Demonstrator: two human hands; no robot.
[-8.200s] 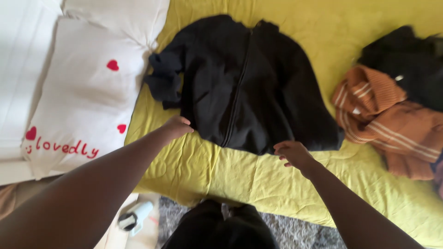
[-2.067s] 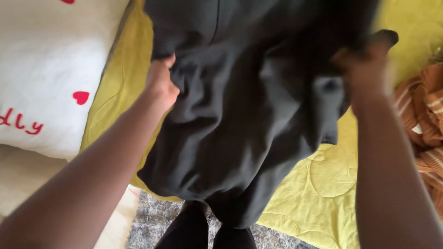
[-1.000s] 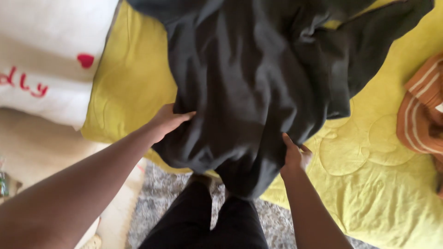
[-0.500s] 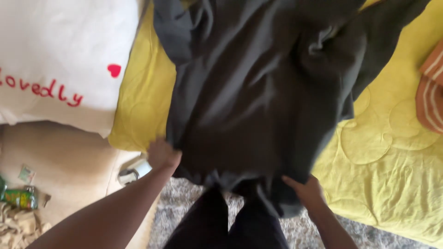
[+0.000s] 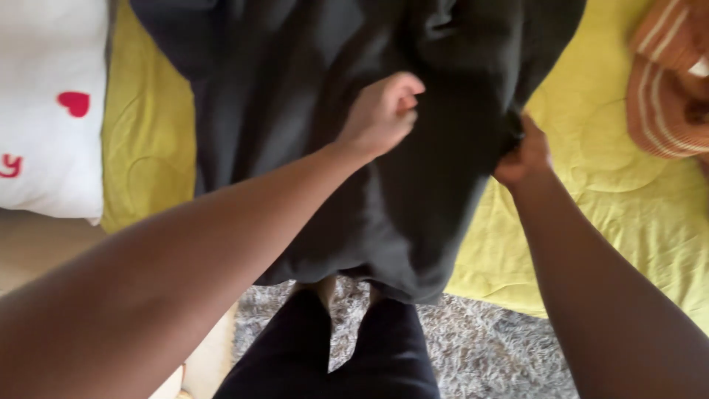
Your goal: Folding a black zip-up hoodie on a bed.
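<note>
- A bed is seen from above, covered by a yellow quilted bedspread (image 5: 591,192) stitched with curved, circular seams and lightly creased.
- Below the bed's near edge, a grey shaggy rug (image 5: 487,347) is shown, with the person's own dark-trousered legs (image 5: 332,355) standing on it.
- At the left, a white pillow (image 5: 44,111) with a red heart and part of some red lettering is laid against the bedspread; a pale beige surface is glimpsed beneath it.
- At the top right corner, an orange knit garment with pale stripes (image 5: 665,81) is bunched on the bedspread, well apart from both hands.
- Open yellow bedspread is left on the right between the dark cloth and the striped knit, and a narrower strip is left on the left beside the pillow.
- The black garment (image 5: 295,96) is spread down the middle of the bed, its lower hem draped over the near edge and hanging above the rug; the fabric looks soft, matte and heavy, with loose folds.
- The left hand (image 5: 380,114) is placed on the garment's middle, its grip curled closed with cloth gathered under the fingers.
- The right hand (image 5: 523,157) is set at the garment's right edge, its grip pinched on the dark fabric there.
</note>
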